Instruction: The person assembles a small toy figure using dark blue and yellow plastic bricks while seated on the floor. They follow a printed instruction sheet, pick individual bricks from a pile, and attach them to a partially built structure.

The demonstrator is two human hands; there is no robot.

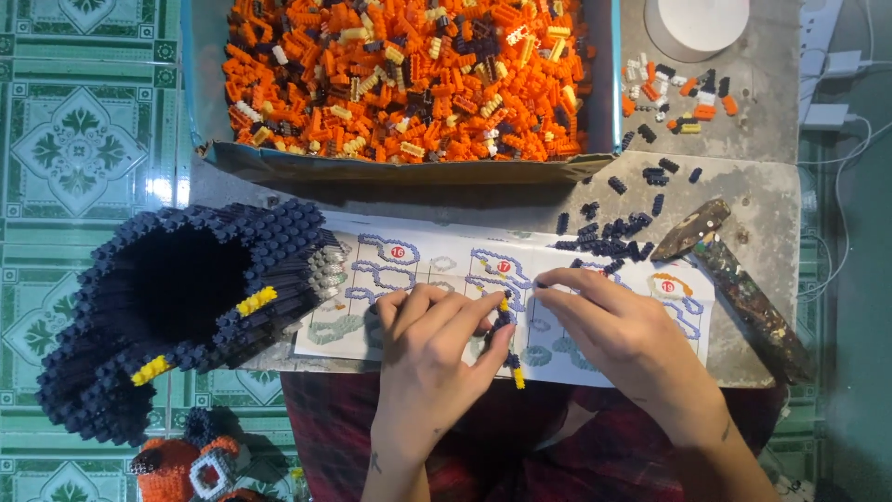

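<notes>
My left hand (429, 349) and my right hand (621, 336) meet over a printed instruction sheet (437, 256) on the grey table. Between the fingertips of both hands is a thin strip of dark blue bricks with yellow ends (508, 342), held upright across the sheet's near edge. A large hollow model of dark blue bricks with yellow accents (186, 297) lies on its side just left of my left hand. A pile of loose dark blue bricks (609, 237) sits on the sheet just beyond my right hand.
A blue-walled cardboard box (400, 169) full of orange, black and cream bricks fills the far side. Small mixed bricks (674, 93) lie at the back right near a white round base (697, 23). A worn hammer (734, 279) lies at the right. An orange brick figure (190, 465) stands on the floor.
</notes>
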